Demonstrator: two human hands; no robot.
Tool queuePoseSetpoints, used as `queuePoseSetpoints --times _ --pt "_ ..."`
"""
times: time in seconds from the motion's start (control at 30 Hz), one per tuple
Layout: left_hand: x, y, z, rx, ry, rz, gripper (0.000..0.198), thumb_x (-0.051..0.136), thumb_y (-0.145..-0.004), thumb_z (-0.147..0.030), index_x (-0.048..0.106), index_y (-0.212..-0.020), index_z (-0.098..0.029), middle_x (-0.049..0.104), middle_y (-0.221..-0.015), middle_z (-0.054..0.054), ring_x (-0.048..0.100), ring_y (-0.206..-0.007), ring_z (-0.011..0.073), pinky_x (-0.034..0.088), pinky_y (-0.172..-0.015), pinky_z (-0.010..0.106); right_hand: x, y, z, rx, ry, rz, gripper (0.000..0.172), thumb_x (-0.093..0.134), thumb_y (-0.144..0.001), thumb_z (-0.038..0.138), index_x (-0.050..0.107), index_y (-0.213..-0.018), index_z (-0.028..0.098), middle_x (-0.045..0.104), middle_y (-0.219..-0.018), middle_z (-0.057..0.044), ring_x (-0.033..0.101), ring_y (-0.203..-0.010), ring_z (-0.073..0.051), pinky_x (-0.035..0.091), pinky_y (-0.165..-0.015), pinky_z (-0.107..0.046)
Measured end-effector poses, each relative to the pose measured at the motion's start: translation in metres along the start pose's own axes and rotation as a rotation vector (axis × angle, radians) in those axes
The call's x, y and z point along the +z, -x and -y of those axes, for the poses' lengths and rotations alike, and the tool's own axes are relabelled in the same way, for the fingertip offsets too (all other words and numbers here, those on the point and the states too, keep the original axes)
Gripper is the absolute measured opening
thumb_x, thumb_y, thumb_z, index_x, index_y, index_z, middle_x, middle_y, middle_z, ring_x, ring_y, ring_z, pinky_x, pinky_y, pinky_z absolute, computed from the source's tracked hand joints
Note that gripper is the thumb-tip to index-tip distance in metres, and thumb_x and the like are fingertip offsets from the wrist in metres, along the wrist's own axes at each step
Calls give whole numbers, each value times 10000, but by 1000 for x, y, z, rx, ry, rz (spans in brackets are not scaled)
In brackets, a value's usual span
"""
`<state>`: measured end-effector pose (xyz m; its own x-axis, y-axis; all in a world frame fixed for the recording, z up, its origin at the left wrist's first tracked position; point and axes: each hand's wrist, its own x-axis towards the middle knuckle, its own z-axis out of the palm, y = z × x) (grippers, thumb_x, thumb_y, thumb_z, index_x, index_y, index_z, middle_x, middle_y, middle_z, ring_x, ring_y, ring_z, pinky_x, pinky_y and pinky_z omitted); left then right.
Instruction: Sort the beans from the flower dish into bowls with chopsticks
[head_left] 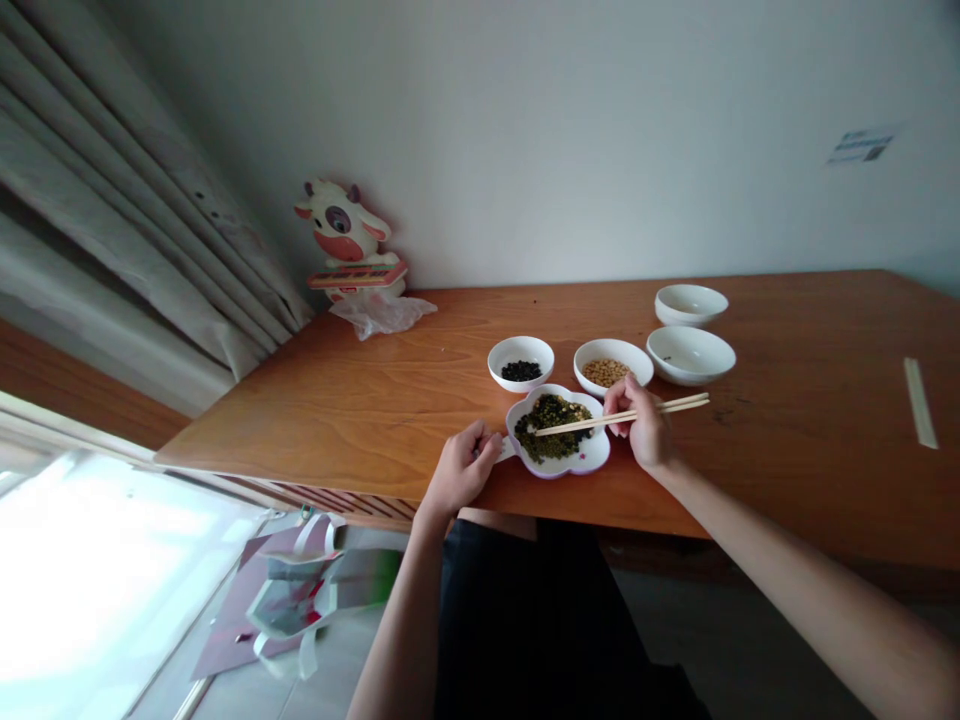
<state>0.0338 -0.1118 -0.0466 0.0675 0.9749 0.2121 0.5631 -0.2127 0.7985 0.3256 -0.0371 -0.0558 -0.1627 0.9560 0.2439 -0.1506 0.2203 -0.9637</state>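
Observation:
My left hand (463, 467) is closed round the short handle of a white flower-shaped dish (598, 455) with a pale purple rim. Mixed beans (555, 425), mostly green with some dark and pale ones, lie in the dish. A pair of wooden chopsticks (675, 404) is gripped in my right hand (640, 422), their tips down among the beans near the dish's left side. Just behind the dish stand a white bowl (495, 362) of black beans (520, 371) and another white bowl (643, 363) of yellowish beans (606, 372), the latter partly covered by my right hand.
Two more white bowls, a nearer one (697, 372) with a few dark specks and a farther one (690, 312), stand at the back right. A cow toy (349, 235) and a crumpled plastic bag (382, 315) are at the back left. A pale strip (920, 403) lies far right on the wooden table (360, 420).

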Motion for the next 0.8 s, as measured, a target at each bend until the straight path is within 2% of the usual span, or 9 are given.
queuePoseSetpoints --times 0.07,0.13,0.2,0.23,0.3,0.4,0.5,0.63,0.8 --pt "0 1 1 -7 5 5 392 521 -1056 -455 462 -753 -213 425 -681 -53 413 -643 131 312 -620 263 -1 -2 14 -19 56 31 383 699 -1041 371 661 -1377 193 686 -1389 -114 718 -1156 -258 630 -966 -479" --pt "-1 2 2 -12 10 12 390 520 -1062 -465 473 -770 -211 437 -694 -50 423 -653 134 317 -626 262 -4 -10 32 -39 119 72 317 660 -1059 433 715 -1243 180 744 -1221 -87 739 -994 -210 641 -863 -400" --pt "-1 4 2 -17 17 23 390 517 -1068 -461 477 -772 -211 436 -700 -48 427 -660 137 316 -625 262 -7 -24 54 -62 188 126 580 497 -1075 640 746 -824 180 714 -781 -36 647 -647 -150 547 -615 -289" --pt "-1 4 2 -19 21 28 387 510 -1073 -453 478 -772 -211 439 -703 -46 428 -662 138 317 -624 262 -7 -31 67 -65 227 170 649 474 -1062 688 712 -717 192 654 -660 -22 581 -563 -135 487 -551 -283" --pt "-1 5 2 -25 28 28 383 512 -1074 -446 477 -774 -211 442 -706 -44 427 -666 139 322 -629 264 -6 -46 92 -66 311 266 683 461 -1049 721 689 -662 208 580 -557 -4 501 -491 -125 395 -491 -288" --pt "0 6 1 -36 36 27 384 524 -1073 -450 475 -775 -211 456 -709 -42 429 -663 139 330 -635 267 3 -64 126 -65 448 407 630 525 -1055 669 736 -673 214 601 -552 1 508 -496 -122 357 -511 -296" --pt "0 6 0 -45 44 27 386 524 -1074 -453 482 -777 -210 468 -714 -38 441 -665 141 343 -641 270 12 -74 147 -95 582 538 585 601 -1042 617 751 -636 223 649 -546 0 535 -487 -130 345 -531 -315" --pt "0 7 -2 -56 46 23 377 523 -1078 -447 491 -787 -209 472 -725 -34 447 -675 144 350 -649 274 19 -79 155 -206 837 642 612 449 -1120 562 745 -691 241 674 -565 -3 571 -507 -150 375 -576 -337" --pt "0 9 -5 -69 48 21 377 525 -1082 -434 490 -783 -207 480 -729 -28 450 -679 144 355 -652 277 18 -81 152 -268 857 669 631 362 -1132 576 701 -719 240 680 -588 -15 572 -510 -158 379 -577 -340"
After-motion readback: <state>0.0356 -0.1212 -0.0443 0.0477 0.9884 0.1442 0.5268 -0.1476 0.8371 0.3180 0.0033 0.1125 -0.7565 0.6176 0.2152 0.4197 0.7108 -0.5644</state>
